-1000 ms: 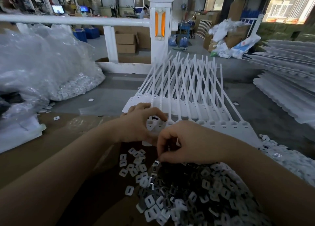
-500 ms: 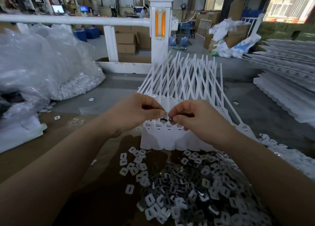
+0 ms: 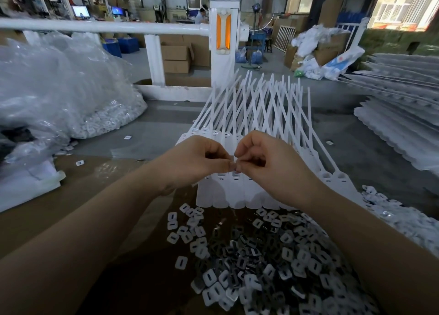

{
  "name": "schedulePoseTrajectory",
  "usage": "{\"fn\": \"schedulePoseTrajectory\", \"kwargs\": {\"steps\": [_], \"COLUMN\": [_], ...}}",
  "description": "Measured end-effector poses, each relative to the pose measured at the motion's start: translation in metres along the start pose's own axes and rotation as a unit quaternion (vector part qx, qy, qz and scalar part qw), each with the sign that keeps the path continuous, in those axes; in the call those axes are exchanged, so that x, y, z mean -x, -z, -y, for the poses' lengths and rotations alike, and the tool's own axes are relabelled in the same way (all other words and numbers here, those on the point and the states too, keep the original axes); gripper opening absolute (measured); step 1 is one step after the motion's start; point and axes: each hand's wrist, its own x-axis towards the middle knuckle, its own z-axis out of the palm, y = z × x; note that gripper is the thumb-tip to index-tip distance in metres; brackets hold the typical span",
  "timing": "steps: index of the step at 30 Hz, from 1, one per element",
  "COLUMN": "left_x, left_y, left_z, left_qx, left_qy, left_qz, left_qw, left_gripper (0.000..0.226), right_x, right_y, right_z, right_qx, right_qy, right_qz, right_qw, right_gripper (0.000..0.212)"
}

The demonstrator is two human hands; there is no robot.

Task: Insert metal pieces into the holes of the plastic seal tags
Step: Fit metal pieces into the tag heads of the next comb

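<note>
The seal tags (image 3: pixel 240 191) in the middle of the frame are white plastic, smooth and faintly satin, their thin straps fanning upward. The metal pieces (image 3: pixel 268 262) heaped at lower centre are thin sheet metal, some faces bright and mirror-like, others dull grey. The counter (image 3: pixel 71 207) beneath them is brown with a glossy film that throws back light; further up it turns to matt grey. At upper left, bags (image 3: pixel 59 84) of clear, crinkled plastic shine wetly. The post (image 3: pixel 223 44) at top centre is glossy white, with shiny orange inserts. Matt brown cardboard boxes (image 3: pixel 177 53) stand behind it.
</note>
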Motion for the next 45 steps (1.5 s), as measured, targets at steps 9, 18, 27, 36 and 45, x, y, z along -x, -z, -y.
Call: {"fn": "schedulePoseTrajectory", "kwargs": {"steps": [9,18,27,36,45], "left_x": [-0.004,-0.009,-0.012,-0.012,-0.014], "left_y": [0.022,0.019,0.015,0.02,0.019], "left_z": [0.014,0.018,0.018,0.026,0.03], "left_qx": [-0.005,-0.035,-0.089,-0.084,-0.075], "left_qy": [0.168,0.223,0.229,0.224,0.218], "left_qz": [-0.071,-0.048,-0.038,-0.019,-0.029], "left_qw": [0.983,0.973,0.969,0.971,0.973], "left_gripper": [0.008,0.011,0.021,0.022,0.019], "right_x": [0.001,0.0,0.0,0.0,0.0], "right_y": [-0.005,-0.006,-0.008,-0.007,-0.005], "right_z": [-0.005,-0.007,-0.008,-0.008,-0.008], "right_qx": [0.096,0.105,0.104,0.105,0.095], "right_qy": [-0.051,-0.05,-0.052,-0.055,-0.054], "right_qz": [0.12,0.135,0.131,0.134,0.138], "right_qw": [0.987,0.984,0.985,0.984,0.984], "right_gripper": [0.016,0.011,0.009,0.011,0.012]}}
